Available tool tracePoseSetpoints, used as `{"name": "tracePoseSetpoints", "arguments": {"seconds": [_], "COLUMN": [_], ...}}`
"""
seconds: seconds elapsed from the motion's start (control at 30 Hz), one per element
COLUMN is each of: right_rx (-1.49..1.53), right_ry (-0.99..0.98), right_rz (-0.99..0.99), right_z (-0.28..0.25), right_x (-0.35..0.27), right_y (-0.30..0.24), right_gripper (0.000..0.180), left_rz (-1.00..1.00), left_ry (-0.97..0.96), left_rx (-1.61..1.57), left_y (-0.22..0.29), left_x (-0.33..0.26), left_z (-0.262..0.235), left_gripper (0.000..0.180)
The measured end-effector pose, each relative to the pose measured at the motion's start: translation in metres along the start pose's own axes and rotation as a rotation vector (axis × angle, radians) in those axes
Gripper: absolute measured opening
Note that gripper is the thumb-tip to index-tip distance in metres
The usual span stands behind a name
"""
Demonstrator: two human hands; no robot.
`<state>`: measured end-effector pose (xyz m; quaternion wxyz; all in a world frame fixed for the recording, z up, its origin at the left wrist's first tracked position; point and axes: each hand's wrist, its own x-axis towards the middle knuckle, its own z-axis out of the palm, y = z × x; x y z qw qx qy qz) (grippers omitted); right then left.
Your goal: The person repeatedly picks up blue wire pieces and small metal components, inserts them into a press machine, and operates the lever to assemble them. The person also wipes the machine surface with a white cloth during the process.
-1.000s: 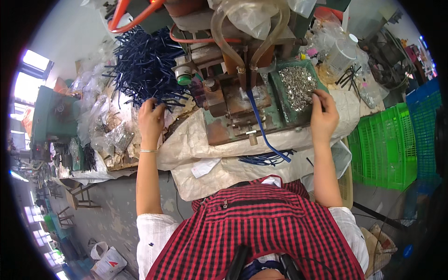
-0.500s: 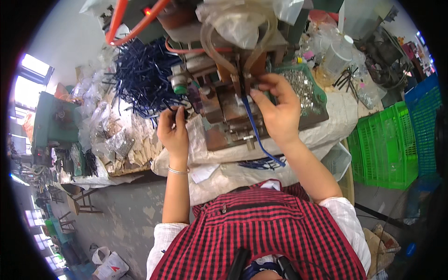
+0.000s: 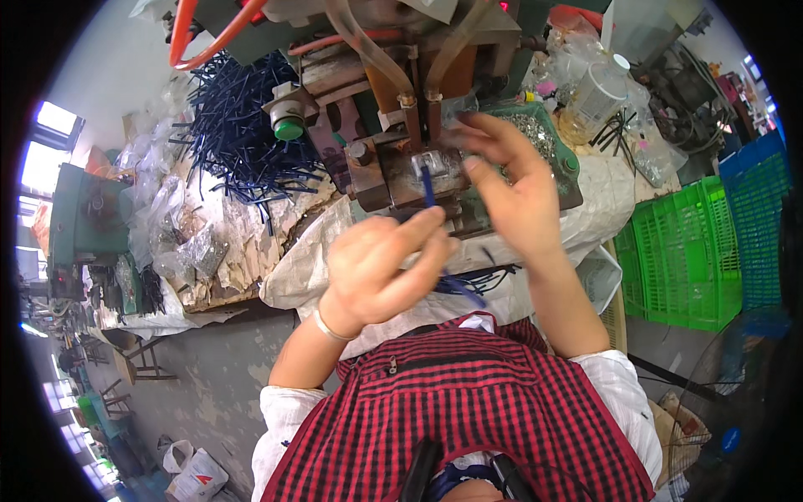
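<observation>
A narrow blue strap (image 3: 429, 189) runs from the metal block (image 3: 443, 171) of a bench press down toward me, its lower end blurred. My left hand (image 3: 381, 272) has its thumb and index finger closed on the strap just in front of the press. Beside the block, on the right, is my right hand (image 3: 523, 197), with thumb and fingers apart and nothing visible between them; its fingertips are smeared by motion. Two clear tubes lead down to the dark upright jaws (image 3: 424, 121) above the block.
A heap of dark blue straps (image 3: 242, 125) lies left of the press, near a green button (image 3: 288, 129). Right of it stands a green tray (image 3: 569, 163) of small shiny metal pieces. More straps (image 3: 485, 280) lie at the table's front edge. Green crates (image 3: 677, 259) stand at right.
My left hand has come from beside the strap heap, right and nearer, onto the blue strap. My right hand has let go of the strap and shifted slightly right. The view has shifted a little.
</observation>
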<state>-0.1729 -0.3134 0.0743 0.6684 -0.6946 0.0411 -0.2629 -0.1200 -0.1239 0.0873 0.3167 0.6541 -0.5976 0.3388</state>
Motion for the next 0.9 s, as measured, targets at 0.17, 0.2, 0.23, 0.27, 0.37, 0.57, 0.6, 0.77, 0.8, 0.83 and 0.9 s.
{"name": "tracePoseSetpoints", "arguments": {"seconds": [0.17, 0.2, 0.23, 0.27, 0.37, 0.57, 0.6, 0.77, 0.8, 0.83, 0.9], "right_rx": [-1.281, -1.222, -1.161, -1.164, -1.163, -1.048, -0.995, -0.748, -0.749, -0.745, -0.707], "right_ry": [0.243, 0.247, 0.251, 0.250, 0.176, 0.186, 0.244, 0.328, 0.310, 0.287, 0.246], "right_rz": [-0.170, -0.220, -0.270, -0.270, -0.318, -0.421, -0.402, -0.138, -0.155, -0.172, -0.188], "right_z": [-0.087, -0.093, -0.096, -0.093, -0.083, -0.084, -0.086, -0.085, -0.081, -0.074, -0.056], "right_x": [0.003, 0.002, 0.000, 0.001, 0.008, 0.019, 0.012, -0.002, 0.001, 0.006, 0.013], "right_y": [0.095, 0.102, 0.108, 0.107, 0.100, 0.107, 0.107, 0.094, 0.091, 0.087, 0.081], "right_gripper": [0.026, 0.024, 0.023, 0.021, 0.016, 0.011, 0.011, 0.012, 0.012, 0.011, 0.012], "left_rz": [0.046, 0.055, 0.055, 0.052, 0.039, -0.250, -0.280, -0.745, -0.747, -0.703, -0.740], "left_ry": [0.023, 0.029, 0.021, 0.030, 0.033, -0.003, -0.031, 0.615, 0.546, 0.374, -0.025], "left_rx": [-0.014, -0.016, -0.014, -0.019, -0.021, 0.033, 0.105, 0.377, 0.476, 0.560, 0.619], "left_y": [-0.008, -0.008, -0.008, -0.009, -0.008, 0.025, 0.029, -0.018, -0.041, -0.064, -0.103], "left_x": [0.000, -0.002, -0.003, -0.004, -0.008, -0.034, -0.047, -0.056, -0.065, -0.072, -0.099], "left_z": [0.026, 0.027, 0.026, 0.026, 0.026, -0.017, -0.040, -0.124, -0.135, -0.141, -0.142], "left_gripper": [0.028, 0.028, 0.030, 0.030, 0.028, 0.025, 0.020, 0.011, 0.016, 0.016, 0.016]}}
